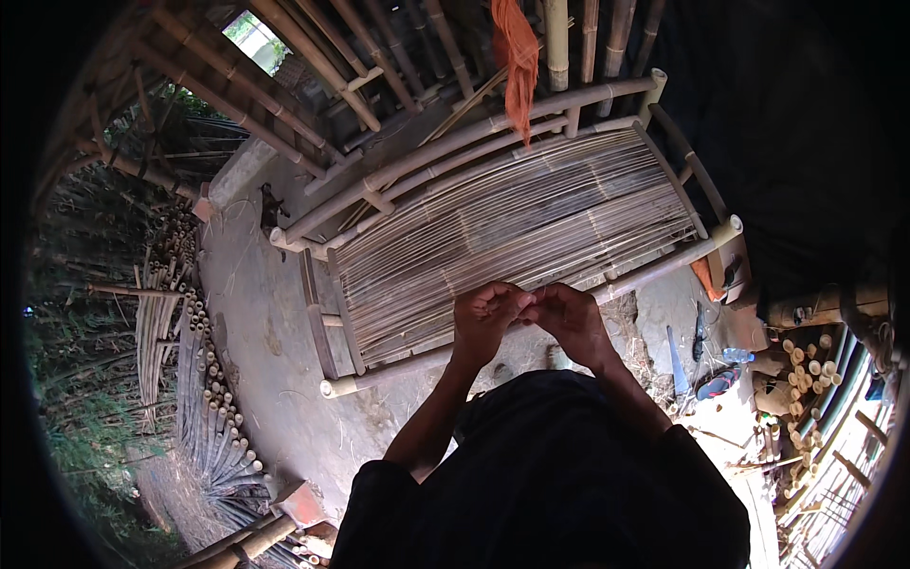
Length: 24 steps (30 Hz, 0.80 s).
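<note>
Both my hands are raised together over the front rail of a bamboo bed frame (pixel 654 273). My left hand (pixel 486 318) and my right hand (pixel 572 322) meet at the fingertips, thumbs and forefingers pinched. Whatever sits between the fingertips, if anything, is too small to make out. Behind and below them, thin split-bamboo slats (pixel 531 223) run lengthwise across the frame. Thicker poles form the frame's rails and corner posts.
An orange cloth (pixel 516 66) hangs over the back rail. Stacked bamboo poles (pixel 223 417) lie at left. On the right are a hand saw (pixel 677 360), sandals (pixel 718 383), a plastic bottle (pixel 737 356) and more cut bamboo (pixel 810 370). Upright poles (pixel 557 47) stand at the back.
</note>
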Each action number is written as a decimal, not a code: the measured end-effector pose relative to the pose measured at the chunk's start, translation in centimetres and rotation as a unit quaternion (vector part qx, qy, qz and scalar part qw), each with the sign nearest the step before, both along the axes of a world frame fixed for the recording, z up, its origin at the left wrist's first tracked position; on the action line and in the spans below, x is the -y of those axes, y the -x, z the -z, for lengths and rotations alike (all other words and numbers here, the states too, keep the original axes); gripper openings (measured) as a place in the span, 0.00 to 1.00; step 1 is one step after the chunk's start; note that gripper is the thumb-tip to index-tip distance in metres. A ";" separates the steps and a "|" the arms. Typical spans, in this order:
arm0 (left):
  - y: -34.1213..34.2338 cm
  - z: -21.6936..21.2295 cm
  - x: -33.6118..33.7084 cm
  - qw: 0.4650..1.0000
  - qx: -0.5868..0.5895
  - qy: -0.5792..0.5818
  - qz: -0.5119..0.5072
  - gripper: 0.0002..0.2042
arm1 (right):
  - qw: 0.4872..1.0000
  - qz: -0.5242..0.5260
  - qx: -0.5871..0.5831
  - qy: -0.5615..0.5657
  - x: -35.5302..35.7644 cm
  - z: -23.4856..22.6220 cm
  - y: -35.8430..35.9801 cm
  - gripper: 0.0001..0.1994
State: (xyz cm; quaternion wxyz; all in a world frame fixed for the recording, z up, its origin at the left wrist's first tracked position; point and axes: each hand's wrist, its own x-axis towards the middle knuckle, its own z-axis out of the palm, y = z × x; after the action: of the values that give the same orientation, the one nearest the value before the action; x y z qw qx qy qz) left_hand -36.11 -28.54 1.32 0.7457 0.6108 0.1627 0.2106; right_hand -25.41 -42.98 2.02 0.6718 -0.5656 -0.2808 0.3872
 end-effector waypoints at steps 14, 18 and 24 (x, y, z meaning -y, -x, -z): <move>0.0 0.1 1.0 0.985 -0.016 0.134 -0.103 0.13 | 0.993 0.078 -0.052 0.070 0.3 0.4 0.8 0.07; 0.0 1.1 0.9 0.989 -0.001 0.110 -0.098 0.13 | 0.994 0.078 -0.033 0.076 0.2 0.7 0.8 0.08; -0.2 0.9 0.7 0.993 0.005 0.079 -0.086 0.12 | 0.994 0.069 -0.031 0.082 0.2 0.2 0.7 0.09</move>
State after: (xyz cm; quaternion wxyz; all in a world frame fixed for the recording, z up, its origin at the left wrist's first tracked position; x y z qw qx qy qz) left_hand -35.95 -29.24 0.37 0.7715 0.5327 0.2271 0.2635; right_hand -26.10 -43.21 1.78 0.6568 -0.6242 -0.1876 0.3792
